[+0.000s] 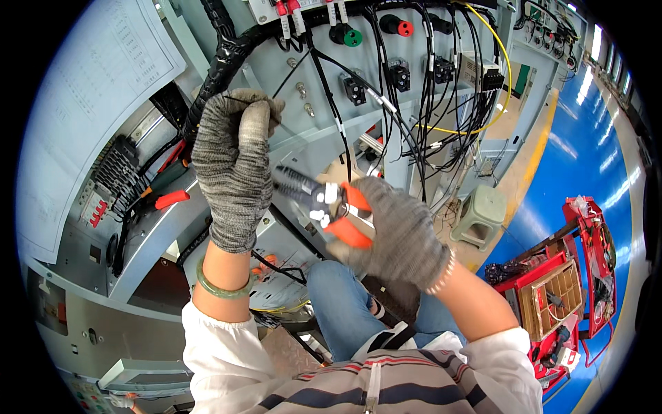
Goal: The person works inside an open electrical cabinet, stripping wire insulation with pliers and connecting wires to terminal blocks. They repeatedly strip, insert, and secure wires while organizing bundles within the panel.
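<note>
My left hand (234,162), in a grey knit glove, is closed with its thumb against the fingers. It pinches a thin black wire (292,74) that runs up to the bundle above. My right hand (400,231), gloved alike, grips wire strippers (348,215) with orange handles and dark jaws. The jaws point left at my left hand's wrist side and look slightly blurred; no wire shows clearly between them. Above both hands, a grey cabinet panel (276,72) carries a green terminal (353,38), a red terminal (405,29) and several black switch blocks (400,76).
A thick black wire harness (224,65) bends across the upper left. Loose black wires (431,148) hang on the right beside a yellow cable (509,76). Left are paper drawings (89,103) and a red-handled tool (172,199). A stool (479,215) and red tool cart (514,279) stand right.
</note>
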The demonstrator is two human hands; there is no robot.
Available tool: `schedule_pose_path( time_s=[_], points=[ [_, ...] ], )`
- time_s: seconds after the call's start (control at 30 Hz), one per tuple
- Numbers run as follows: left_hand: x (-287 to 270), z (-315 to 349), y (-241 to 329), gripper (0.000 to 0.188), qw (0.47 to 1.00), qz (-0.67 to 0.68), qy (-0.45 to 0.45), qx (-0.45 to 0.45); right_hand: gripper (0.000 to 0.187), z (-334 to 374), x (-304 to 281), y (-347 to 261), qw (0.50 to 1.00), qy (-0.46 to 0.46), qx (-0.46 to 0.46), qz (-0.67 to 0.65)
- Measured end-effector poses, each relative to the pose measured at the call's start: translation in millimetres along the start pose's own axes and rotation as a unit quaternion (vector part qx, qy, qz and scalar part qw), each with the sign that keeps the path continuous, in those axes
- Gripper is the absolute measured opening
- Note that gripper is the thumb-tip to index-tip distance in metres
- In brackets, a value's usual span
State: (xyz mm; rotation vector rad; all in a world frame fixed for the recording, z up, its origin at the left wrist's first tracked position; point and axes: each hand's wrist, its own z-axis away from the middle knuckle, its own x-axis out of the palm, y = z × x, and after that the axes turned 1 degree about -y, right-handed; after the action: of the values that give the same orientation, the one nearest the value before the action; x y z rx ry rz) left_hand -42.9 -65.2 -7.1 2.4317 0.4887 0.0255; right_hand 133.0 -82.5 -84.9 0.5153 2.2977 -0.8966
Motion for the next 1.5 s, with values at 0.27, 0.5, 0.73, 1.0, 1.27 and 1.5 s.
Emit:
schedule_pose_path(
  time_s=[0.27,0.5,0.73,1.0,1.27,1.5],
  points=[
    [-4.7,-9.8,-3.0,0.024,0.996,-0.081,0.007,0.047,0.068,-19.1,-84.3,14.6,0.977,0.122,0.015,0.172],
    [15.0,-21.2,-1.9,0.019,0.954,-0.199,-0.021,0.222,0.065,-79.7,-96.3,19.7,0.912,0.100,0.000,0.399],
    [7.9,-22.5,1.4,0.018,0.966,-0.185,-0.032,0.180,0.074,-97.6,-89.0,16.7,0.880,0.126,-0.065,0.454],
    [9.0,-25.8,11.2,0.014,0.936,-0.277,-0.092,0.199,0.067,-114.8,-85.5,6.6,0.891,0.098,-0.068,0.439],
    [15.2,-26.7,-13.6,0.018,0.950,-0.194,-0.064,0.237,0.049,-124.7,-94.4,3.9,0.902,0.018,-0.008,0.431],
    [19.8,-27.1,-3.2,0.016,0.932,-0.262,-0.081,0.235,0.047,-120.9,-95.1,0.0,0.907,0.050,-0.053,0.414]
  ],
)
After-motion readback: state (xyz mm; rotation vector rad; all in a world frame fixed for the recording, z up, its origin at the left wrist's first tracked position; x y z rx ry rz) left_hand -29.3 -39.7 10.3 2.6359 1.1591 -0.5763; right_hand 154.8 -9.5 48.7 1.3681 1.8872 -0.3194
